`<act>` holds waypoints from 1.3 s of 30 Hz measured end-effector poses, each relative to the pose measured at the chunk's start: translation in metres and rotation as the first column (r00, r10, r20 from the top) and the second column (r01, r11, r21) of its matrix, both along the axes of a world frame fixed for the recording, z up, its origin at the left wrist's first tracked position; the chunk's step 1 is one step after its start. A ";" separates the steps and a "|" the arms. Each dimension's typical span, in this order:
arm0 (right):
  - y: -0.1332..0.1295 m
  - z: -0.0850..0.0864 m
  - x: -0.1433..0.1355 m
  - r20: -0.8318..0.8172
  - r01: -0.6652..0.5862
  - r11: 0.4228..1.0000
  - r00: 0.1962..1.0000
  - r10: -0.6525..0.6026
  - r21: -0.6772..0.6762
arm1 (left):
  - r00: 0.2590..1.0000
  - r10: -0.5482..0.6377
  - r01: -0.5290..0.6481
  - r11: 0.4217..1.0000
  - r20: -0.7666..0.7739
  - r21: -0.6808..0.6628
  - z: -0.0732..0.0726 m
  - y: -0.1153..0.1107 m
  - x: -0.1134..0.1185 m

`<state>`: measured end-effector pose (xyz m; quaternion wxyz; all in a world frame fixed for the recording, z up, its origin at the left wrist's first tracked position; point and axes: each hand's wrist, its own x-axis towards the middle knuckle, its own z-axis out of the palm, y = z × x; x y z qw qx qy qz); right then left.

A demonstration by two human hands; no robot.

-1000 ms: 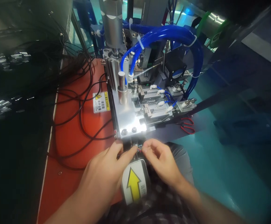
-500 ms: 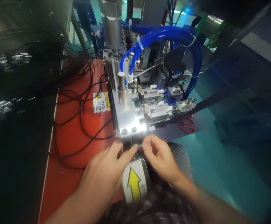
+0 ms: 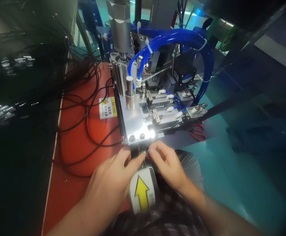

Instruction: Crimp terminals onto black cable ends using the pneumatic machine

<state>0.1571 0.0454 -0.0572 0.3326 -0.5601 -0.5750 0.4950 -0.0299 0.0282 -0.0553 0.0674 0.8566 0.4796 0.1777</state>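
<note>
Just in front of the shiny metal plate [image 3: 135,121] of a machine, both hands are close together. My left hand [image 3: 115,170] is curled, with its thumb tip against a small metallic part with thin red wire [image 3: 146,154]. The undersides of its fingers are hidden. Right of that part, my right hand [image 3: 168,165] has thumb and forefinger pinched together; whatever lies between them is too small to name. Below the fingers is a white plate with a yellow arrow [image 3: 141,190].
Blue air tubes [image 3: 179,34] arch over small pneumatic cylinders [image 3: 166,116]. Black cables [image 3: 86,118] lie loose across the red surface [image 3: 76,150], beside a warning label [image 3: 108,107]. Red-handled pliers [image 3: 198,133] lie at the machine's right.
My right fingertips have shifted very slightly left, closer to my left thumb. The view has moved a little; my left hand keeps its hold near the small part.
</note>
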 end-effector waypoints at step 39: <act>-0.002 0.006 -0.006 0.166 0.066 0.978 0.981 -0.100 0.196 | 0.998 0.015 -0.014 1.000 0.066 -0.014 0.004 0.000 0.001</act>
